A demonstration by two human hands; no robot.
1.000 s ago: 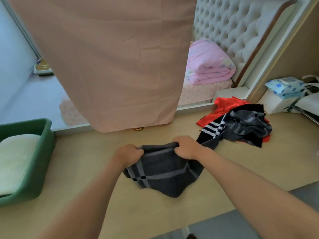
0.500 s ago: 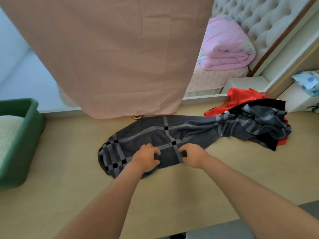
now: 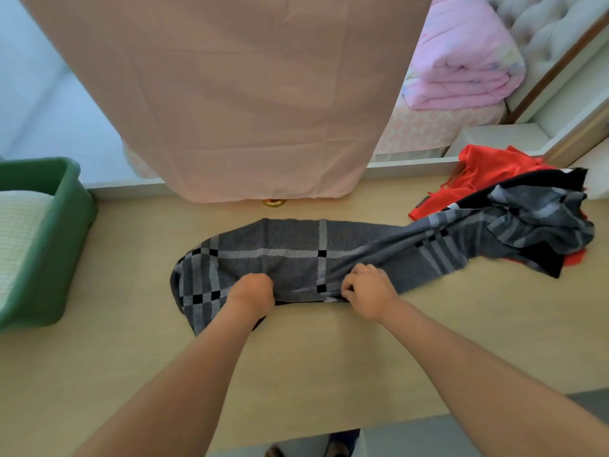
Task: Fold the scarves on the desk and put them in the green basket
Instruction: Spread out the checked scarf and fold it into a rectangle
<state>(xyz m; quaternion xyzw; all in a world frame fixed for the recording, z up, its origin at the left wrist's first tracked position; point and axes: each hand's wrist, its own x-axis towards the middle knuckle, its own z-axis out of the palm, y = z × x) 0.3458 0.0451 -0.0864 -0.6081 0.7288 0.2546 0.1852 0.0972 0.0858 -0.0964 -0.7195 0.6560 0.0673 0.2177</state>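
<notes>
A grey plaid scarf (image 3: 296, 255) lies stretched across the light wooden desk (image 3: 329, 351), its right end bunched on a pile at the right. My left hand (image 3: 252, 293) grips the scarf's near edge with curled fingers. My right hand (image 3: 367, 290) pinches the same edge a little to the right. A red scarf (image 3: 484, 169) and a black one (image 3: 547, 262) lie under the bunched end. The green basket (image 3: 62, 239) stands at the desk's left side and holds a folded pale cream cloth (image 3: 16, 239).
A pink curtain (image 3: 230, 94) hangs down to the desk's far edge. A small gold object (image 3: 273, 202) sits under its hem. Behind are a bed with a folded pink quilt (image 3: 461, 57) and a tufted headboard (image 3: 543, 24). The desk's near edge runs along the bottom.
The scarf, held up bunched a second ago, now lies spread flat across the desk. Both hands have lowered to its near edge, and the view has shifted left and down.
</notes>
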